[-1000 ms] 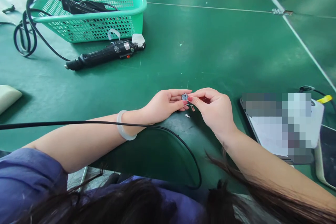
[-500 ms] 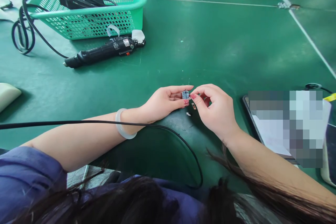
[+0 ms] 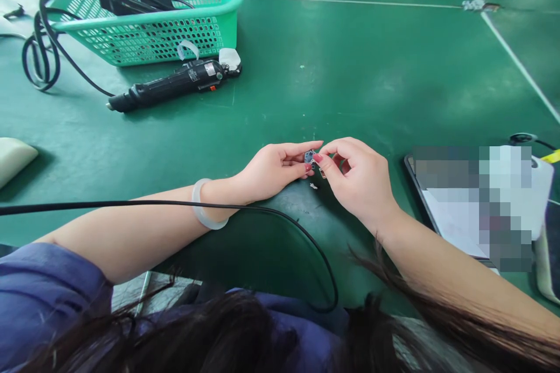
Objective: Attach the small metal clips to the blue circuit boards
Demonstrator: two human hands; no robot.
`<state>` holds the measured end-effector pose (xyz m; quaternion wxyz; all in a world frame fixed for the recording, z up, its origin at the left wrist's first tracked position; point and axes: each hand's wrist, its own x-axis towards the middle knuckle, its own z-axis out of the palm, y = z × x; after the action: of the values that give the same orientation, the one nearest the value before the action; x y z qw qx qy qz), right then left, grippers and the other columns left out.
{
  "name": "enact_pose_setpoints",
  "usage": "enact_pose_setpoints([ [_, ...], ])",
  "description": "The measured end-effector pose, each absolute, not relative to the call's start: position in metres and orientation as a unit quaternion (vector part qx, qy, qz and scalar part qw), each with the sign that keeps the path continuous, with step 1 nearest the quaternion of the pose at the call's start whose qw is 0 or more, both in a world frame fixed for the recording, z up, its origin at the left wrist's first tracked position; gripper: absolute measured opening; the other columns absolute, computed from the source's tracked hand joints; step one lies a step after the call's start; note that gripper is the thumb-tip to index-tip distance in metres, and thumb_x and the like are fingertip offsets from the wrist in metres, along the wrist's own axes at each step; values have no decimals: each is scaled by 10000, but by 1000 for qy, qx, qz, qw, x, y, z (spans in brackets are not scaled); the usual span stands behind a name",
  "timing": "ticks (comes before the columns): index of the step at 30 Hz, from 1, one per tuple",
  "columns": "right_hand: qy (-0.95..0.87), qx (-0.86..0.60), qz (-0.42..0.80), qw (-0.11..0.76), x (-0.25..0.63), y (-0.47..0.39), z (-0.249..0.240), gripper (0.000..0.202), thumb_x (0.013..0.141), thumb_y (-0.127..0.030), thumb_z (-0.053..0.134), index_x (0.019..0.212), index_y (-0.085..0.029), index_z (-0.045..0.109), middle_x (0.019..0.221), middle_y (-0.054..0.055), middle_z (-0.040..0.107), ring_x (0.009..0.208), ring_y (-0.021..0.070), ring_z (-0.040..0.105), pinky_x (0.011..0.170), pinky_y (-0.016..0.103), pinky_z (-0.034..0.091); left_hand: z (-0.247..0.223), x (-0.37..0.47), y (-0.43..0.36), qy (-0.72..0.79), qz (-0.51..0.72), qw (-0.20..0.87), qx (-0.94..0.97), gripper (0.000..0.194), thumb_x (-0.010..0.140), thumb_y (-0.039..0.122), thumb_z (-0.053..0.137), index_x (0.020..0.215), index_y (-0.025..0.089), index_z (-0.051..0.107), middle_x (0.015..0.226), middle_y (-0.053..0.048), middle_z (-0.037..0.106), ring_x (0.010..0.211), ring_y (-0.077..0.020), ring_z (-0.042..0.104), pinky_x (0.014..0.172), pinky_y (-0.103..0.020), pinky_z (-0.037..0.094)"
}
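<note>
Pinching a small square blue-grey plastic part [image 3: 310,157] between thumb and fingers, the left hand [image 3: 275,171] appears in the head view at the middle of the green flat table [image 3: 350,70]. The right hand [image 3: 362,182] has its thumb and index fingertip drawn close together, touching the part's right side; whether they grip a separate tiny piece, I cannot tell. Just below the right fingertips is a tiny copper-brown and white rectangular piece [image 3: 322,173], partly hidden. Near both hands, a tiny white irregular piece [image 3: 314,186] lies on the table. A translucent white ring-shaped bracelet [image 3: 205,204] circles the left wrist. Farther off, 1 black cylindrical power tool [image 3: 170,86] lies beside a bright green perforated plastic basket [image 3: 228,32] with black cable inside
</note>
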<state>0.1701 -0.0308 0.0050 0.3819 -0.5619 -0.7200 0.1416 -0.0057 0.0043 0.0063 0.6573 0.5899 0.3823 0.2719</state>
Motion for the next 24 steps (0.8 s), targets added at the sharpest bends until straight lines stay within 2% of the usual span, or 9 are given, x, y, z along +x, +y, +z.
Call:
enact_pose_setpoints([
  [9, -726, -564, 135, 370, 170, -31, 6, 152, 903, -264, 594, 767, -207, 629, 748, -2, 628, 606, 114, 511, 568, 273, 407, 5, -5, 2, 393, 273, 612, 630, 520, 842, 142, 595, 1362, 149, 580, 970, -49, 740, 919, -144, 680, 927, -322, 533],
  [17, -724, -567, 127, 372, 169, -32, 8, 149, 898, -254, 595, 759, -210, 624, 741, -1, 624, 606, 116, 513, 577, 278, 412, 6, -4, 1, 370, 277, 637, 617, 537, 818, 145, 638, 1351, 140, 583, 1034, -61, 739, 940, -142, 683, 947, -328, 539],
  [24, -720, -568, 128, 377, 168, -33, 7, 115, 872, -256, 634, 765, -217, 639, 770, -4, 643, 609, 115, 512, 570, 280, 403, 9, -6, 3, 374, 274, 642, 611, 461, 846, 141, 619, 1307, 143, 619, 943, -46, 751, 807, -105, 681, 840, -273, 561],
])
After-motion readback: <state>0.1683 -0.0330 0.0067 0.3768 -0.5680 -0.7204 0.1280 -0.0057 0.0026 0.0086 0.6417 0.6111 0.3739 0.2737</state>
